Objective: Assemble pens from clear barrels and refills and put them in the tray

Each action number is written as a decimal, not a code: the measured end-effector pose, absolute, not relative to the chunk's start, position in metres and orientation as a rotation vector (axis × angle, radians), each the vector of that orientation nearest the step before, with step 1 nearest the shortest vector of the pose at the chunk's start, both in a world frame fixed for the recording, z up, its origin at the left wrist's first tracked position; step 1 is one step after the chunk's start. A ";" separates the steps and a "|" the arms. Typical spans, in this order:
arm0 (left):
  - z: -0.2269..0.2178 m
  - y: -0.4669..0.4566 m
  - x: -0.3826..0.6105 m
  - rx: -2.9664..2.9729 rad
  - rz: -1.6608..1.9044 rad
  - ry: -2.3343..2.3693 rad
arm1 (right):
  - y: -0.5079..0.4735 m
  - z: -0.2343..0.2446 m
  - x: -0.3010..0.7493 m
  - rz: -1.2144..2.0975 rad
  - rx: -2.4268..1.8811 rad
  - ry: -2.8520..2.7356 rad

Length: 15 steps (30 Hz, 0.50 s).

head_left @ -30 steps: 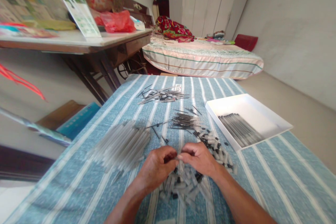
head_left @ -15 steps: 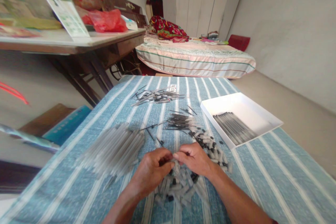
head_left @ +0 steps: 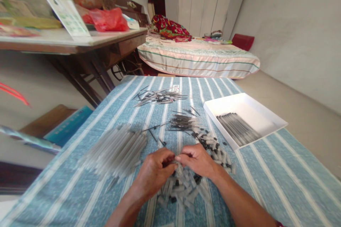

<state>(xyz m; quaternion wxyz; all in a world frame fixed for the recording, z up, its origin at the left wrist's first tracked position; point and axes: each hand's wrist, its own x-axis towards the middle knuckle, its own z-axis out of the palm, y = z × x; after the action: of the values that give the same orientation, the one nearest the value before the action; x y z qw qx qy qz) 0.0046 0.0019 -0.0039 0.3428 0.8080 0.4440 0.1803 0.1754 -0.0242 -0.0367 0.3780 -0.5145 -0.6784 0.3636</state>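
Observation:
My left hand [head_left: 156, 172] and my right hand [head_left: 198, 161] meet at the fingertips just above a heap of small clear pen caps [head_left: 183, 189] on the blue striped tablecloth [head_left: 266, 173]. Both hands are closed in a pinch on a small pen part between them, too small to name. To the left lies a pile of clear pen barrels [head_left: 117, 150]. Beyond the hands lie thin dark refills [head_left: 183, 122] and a further scatter of pen parts [head_left: 158, 96].
A white tray [head_left: 239, 104] holding a row of dark pens [head_left: 237, 129] sits at the right. A cluttered wooden table [head_left: 80, 40] stands at the left, and a bed [head_left: 199, 58] lies beyond the tablecloth's far edge.
The view has shifted slightly; both hands stay pinched together over the cap heap, barely moved.

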 end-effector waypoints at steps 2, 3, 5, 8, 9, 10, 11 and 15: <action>-0.001 0.002 0.005 2.112 0.448 1.158 | -0.024 -0.036 0.176 0.936 -1.311 -1.732; 0.001 0.003 0.004 2.119 0.432 1.155 | -0.024 -0.036 0.177 0.939 -1.310 -1.728; 0.004 0.004 0.003 2.138 0.398 1.132 | -0.024 -0.035 0.178 0.943 -1.308 -1.714; 0.006 0.006 -0.001 2.170 0.371 1.075 | -0.023 -0.034 0.179 0.948 -1.305 -1.693; 0.006 0.007 -0.002 2.177 0.373 1.061 | -0.023 -0.034 0.179 0.954 -1.305 -1.687; 0.005 0.008 -0.002 2.182 0.380 1.052 | -0.022 -0.033 0.179 0.960 -1.309 -1.680; 0.004 0.009 -0.003 2.184 0.387 1.049 | -0.022 -0.033 0.179 0.966 -1.313 -1.672; 0.002 0.009 -0.002 2.178 0.404 1.050 | -0.022 -0.032 0.179 0.966 -1.316 -1.646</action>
<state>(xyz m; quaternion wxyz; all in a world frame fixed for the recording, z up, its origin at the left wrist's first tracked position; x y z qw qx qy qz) -0.0020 0.0091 0.0020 0.3384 0.8361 0.4030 0.1549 0.1792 -0.0219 -0.0320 0.4003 -0.5203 -0.6506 0.3819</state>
